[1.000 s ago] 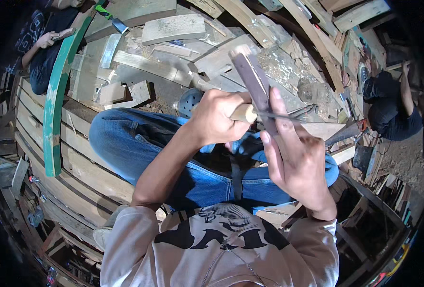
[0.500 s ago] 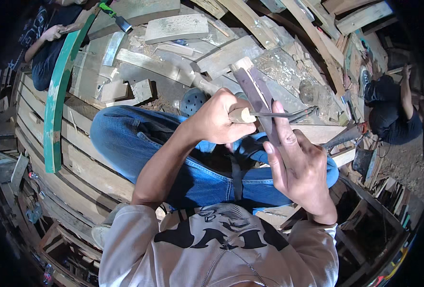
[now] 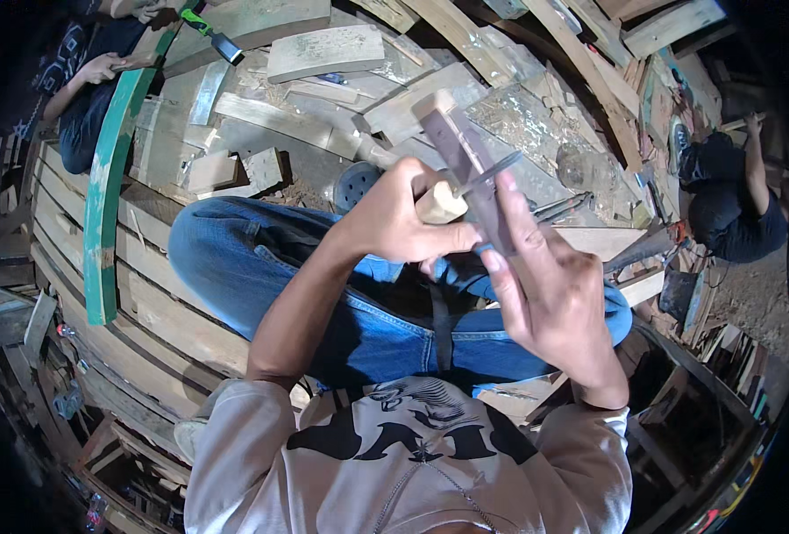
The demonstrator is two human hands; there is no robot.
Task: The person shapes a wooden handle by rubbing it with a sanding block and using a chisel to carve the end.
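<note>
My left hand (image 3: pixel 394 214) is closed round the pale wooden handle (image 3: pixel 442 203) of a thin, dark-bladed tool. Its blade (image 3: pixel 499 167) lies slanted across a long, narrow wood block (image 3: pixel 452 133), which has a dull purplish-brown face and a bare wood end. The tool's exact kind is hard to make out. My right hand (image 3: pixel 550 289) grips the block's lower part, index finger stretched along it and thumb at its near side. My left thumb tip reaches the block's edge, close to the right thumb. The block's lower end is hidden by the right hand.
A green-painted plank (image 3: pixel 114 191) stands out at the left, by a person's hand (image 3: pixel 101 68). A green-handled chisel (image 3: pixel 212 36) lies beyond. Wood offcuts (image 3: pixel 323 53) and shavings cover the ground ahead. Another person (image 3: pixel 732 187) crouches at the right. My jeans-clad legs (image 3: pixel 243 258) lie beneath my hands.
The blade has swung from nearly level to slanting up and right across the block. The block's far end has shifted slightly up and left, and my left hand has tilted with the handle.
</note>
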